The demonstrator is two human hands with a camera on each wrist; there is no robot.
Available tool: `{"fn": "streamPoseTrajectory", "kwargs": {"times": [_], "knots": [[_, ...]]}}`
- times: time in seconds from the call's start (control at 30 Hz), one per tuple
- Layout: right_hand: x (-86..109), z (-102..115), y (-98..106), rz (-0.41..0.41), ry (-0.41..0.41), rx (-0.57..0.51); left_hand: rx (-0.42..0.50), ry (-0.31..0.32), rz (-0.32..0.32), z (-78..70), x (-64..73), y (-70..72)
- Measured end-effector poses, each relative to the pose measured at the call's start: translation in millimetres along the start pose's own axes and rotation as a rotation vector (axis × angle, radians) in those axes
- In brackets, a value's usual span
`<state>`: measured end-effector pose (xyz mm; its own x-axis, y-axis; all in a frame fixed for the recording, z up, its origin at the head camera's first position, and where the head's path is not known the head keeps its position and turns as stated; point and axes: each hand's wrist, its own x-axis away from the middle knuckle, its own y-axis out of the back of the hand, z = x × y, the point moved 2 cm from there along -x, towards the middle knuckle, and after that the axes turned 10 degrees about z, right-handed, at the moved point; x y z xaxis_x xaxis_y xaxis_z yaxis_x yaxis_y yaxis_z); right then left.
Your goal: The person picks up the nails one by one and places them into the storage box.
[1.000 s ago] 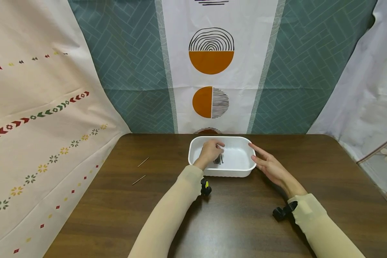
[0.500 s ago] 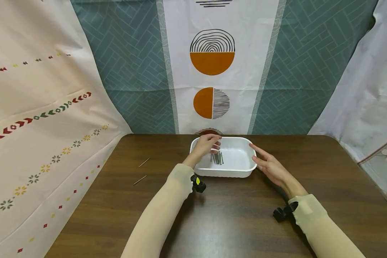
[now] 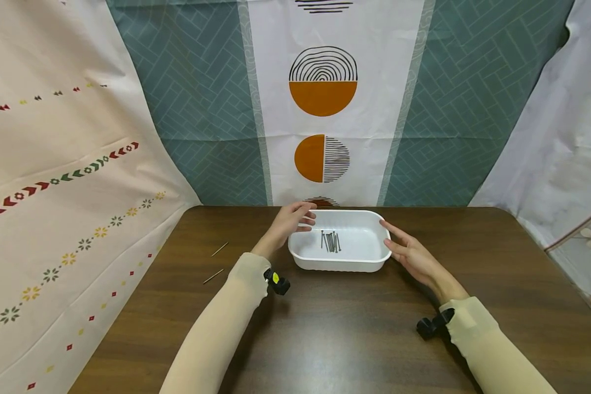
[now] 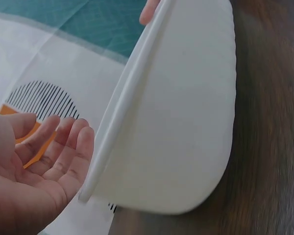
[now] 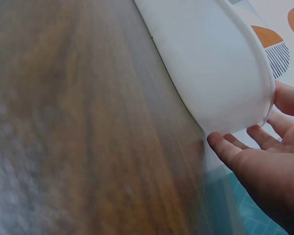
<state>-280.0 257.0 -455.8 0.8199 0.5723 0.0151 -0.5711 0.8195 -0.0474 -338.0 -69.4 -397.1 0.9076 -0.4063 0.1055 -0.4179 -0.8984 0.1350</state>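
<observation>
A white oblong tray (image 3: 342,265) stands near the table's back edge. Inside it, left of its middle, several thin metal nails (image 3: 331,242) lie side by side. My left hand (image 3: 287,223) hovers over the tray's left end; in the left wrist view its fingers (image 4: 63,152) are loosely bent with nothing in them, beside the tray wall (image 4: 186,112). At the right end, my right hand (image 3: 416,260) has its fingertips at the rim, the fingers extended and spread. In the right wrist view, the thumb and fingers (image 5: 225,147) lie close around that end.
Left of the tray, two more nails lie apart on the brown wooden table (image 3: 345,328), one farther back (image 3: 219,249) and one nearer (image 3: 213,276). A patterned curtain (image 3: 216,120) hangs right behind the table, and a pale cloth (image 3: 79,219) along its left side.
My left hand has lifted off the nails in the tray and moved left to the tray's left end, leaving them in full sight. The right hand has stayed at the right end.
</observation>
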Motion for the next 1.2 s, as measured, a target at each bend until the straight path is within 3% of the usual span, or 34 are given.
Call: {"fn": "streamPoseTrajectory", "kwargs": {"times": [0.43, 0.7, 1.0, 1.2], "knots": [[0.3, 0, 0, -0.001, -0.005, 0.0, -0.009, 0.009, -0.031, 0.6, 16.4, 28.6], [-0.2, 1, 0, 0.0, -0.001, -0.005, 0.006, -0.016, -0.052, -5.1, 27.1, 56.3], [-1.5, 0, -1, -0.005, -0.001, -0.011, -0.136, 0.011, -0.064, -4.5, 46.6, 99.2], [-1.0, 0, 0, -0.006, 0.0, -0.008, -0.243, 0.043, -0.01, 2.9, 59.2, 126.5]]}}
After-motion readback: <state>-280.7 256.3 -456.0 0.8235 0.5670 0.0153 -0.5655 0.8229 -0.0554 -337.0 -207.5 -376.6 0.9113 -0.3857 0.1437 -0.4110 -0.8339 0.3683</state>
